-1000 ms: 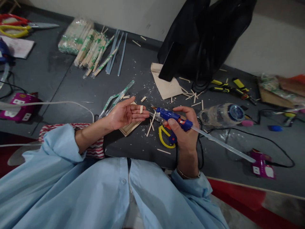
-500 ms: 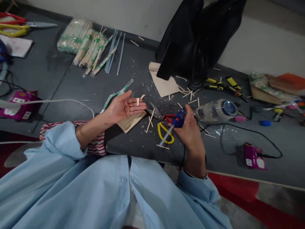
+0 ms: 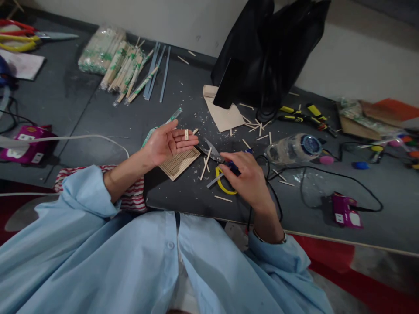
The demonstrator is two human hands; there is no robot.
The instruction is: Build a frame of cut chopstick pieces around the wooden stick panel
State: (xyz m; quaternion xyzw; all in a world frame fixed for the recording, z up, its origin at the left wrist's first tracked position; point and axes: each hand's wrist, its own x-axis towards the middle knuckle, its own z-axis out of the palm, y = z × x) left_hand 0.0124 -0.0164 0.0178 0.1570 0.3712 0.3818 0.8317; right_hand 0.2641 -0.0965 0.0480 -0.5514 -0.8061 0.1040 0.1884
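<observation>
My left hand is held palm up above the table, fingers stretched out flat, with a short wooden stick piece lying across them. Just beneath it rests a small panel of glued wooden slats. My right hand is palm down on the dark table, fingers curled over a blue glue gun that is mostly hidden; its clear glue stick pokes out to the left. The hand lies over scissors with a yellow handle.
Loose stick offcuts litter the grey table. A lying water bottle, a black bag, brown paper, yellow-handled cutters, wrapped chopstick bundles, purple power strips and cables surround the hands.
My right hand swung the glue gun away from my left palm and brought it down onto the table by the scissors. My left hand stayed open, holding the stick piece.
</observation>
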